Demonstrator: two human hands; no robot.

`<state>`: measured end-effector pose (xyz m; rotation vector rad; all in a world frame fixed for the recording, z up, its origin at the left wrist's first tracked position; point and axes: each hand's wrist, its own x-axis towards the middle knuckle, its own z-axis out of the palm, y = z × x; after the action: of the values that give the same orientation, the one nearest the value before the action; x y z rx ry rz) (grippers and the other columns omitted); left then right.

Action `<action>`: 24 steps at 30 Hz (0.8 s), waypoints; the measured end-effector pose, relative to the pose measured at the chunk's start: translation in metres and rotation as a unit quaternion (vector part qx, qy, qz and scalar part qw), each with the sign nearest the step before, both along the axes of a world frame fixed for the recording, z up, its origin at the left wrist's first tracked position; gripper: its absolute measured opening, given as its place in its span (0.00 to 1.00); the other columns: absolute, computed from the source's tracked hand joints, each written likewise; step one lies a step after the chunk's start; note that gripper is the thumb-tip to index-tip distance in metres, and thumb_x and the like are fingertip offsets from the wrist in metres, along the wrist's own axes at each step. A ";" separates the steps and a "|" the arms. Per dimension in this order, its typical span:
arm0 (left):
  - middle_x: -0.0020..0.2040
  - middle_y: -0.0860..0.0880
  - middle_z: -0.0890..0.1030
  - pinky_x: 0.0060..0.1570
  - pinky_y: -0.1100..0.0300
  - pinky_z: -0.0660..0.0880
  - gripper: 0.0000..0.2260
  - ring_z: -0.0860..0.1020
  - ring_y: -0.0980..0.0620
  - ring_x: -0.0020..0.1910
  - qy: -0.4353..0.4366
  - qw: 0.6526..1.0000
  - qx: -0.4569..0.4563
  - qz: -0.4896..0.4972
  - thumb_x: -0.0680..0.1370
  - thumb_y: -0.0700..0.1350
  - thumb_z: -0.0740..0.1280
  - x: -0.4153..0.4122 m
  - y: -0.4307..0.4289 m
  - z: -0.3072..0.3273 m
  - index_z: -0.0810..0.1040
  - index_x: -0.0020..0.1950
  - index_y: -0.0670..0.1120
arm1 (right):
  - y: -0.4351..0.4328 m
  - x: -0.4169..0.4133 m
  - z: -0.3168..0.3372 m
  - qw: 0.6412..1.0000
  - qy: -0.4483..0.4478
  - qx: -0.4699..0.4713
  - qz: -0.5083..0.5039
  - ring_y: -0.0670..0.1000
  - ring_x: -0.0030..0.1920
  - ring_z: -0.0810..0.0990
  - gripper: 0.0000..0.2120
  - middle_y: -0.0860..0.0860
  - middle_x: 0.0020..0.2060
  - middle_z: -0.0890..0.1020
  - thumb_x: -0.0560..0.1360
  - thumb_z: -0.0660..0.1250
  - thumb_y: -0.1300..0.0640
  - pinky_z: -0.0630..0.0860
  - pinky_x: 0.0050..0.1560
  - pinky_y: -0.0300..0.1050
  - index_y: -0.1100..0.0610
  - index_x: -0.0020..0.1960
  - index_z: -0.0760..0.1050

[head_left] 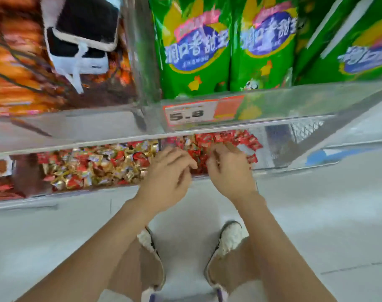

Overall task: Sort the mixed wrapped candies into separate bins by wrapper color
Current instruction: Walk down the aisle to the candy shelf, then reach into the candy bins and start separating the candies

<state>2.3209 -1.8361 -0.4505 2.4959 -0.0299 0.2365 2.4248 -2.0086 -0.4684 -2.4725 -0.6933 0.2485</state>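
Well, below-left of the price tag [189, 114], the bigger bin [76, 192] holds mixed candies [94, 166], so plenty is left. Under the tag, the red candies [224, 138] look sorted. The left hand [168, 177] and right hand [229, 171] curl there; whether either grips anything, I cannot tell.

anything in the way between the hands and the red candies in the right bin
Nothing visible. The left hand and right hand reach straight into the red candies. Only a thin divider separates that bin from the mixed candies to the left.

right hand [229, 171] grip: blurred | green bags [194, 51] tops: cropped
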 end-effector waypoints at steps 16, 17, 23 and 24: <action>0.76 0.45 0.72 0.78 0.54 0.54 0.26 0.68 0.45 0.76 0.042 0.985 0.166 -0.032 0.81 0.48 0.67 -0.074 -0.012 -0.053 0.68 0.79 0.47 | -0.031 -0.033 -0.046 0.987 -0.109 0.000 0.121 0.54 0.45 0.81 0.07 0.51 0.42 0.85 0.80 0.69 0.54 0.73 0.45 0.49 0.51 0.57 0.82; 0.80 0.44 0.67 0.78 0.55 0.56 0.26 0.64 0.45 0.79 0.046 0.986 0.155 -0.030 0.82 0.48 0.68 -0.082 -0.014 -0.054 0.68 0.79 0.47 | -0.038 -0.036 -0.049 0.989 -0.111 0.001 0.097 0.55 0.49 0.82 0.10 0.53 0.47 0.85 0.80 0.70 0.53 0.75 0.50 0.49 0.51 0.60 0.81; 0.65 0.50 0.76 0.68 0.48 0.71 0.15 0.72 0.45 0.68 0.031 0.988 0.150 0.013 0.82 0.45 0.65 -0.094 -0.013 -0.045 0.76 0.68 0.52 | -0.056 -0.045 -0.029 0.983 -0.113 -0.064 0.132 0.58 0.58 0.80 0.19 0.57 0.60 0.82 0.79 0.66 0.59 0.76 0.59 0.48 0.54 0.70 0.77; 0.63 0.51 0.77 0.65 0.48 0.72 0.14 0.73 0.46 0.65 0.016 0.987 0.161 0.023 0.81 0.44 0.65 -0.091 -0.015 -0.042 0.77 0.67 0.52 | -0.057 -0.040 -0.026 0.979 -0.123 -0.086 0.135 0.59 0.59 0.79 0.19 0.57 0.60 0.82 0.79 0.67 0.59 0.76 0.60 0.51 0.54 0.70 0.77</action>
<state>2.2294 -1.8507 -0.4928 2.8243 0.0027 0.2246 2.3845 -2.0658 -0.4945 -2.5954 -1.1603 0.1052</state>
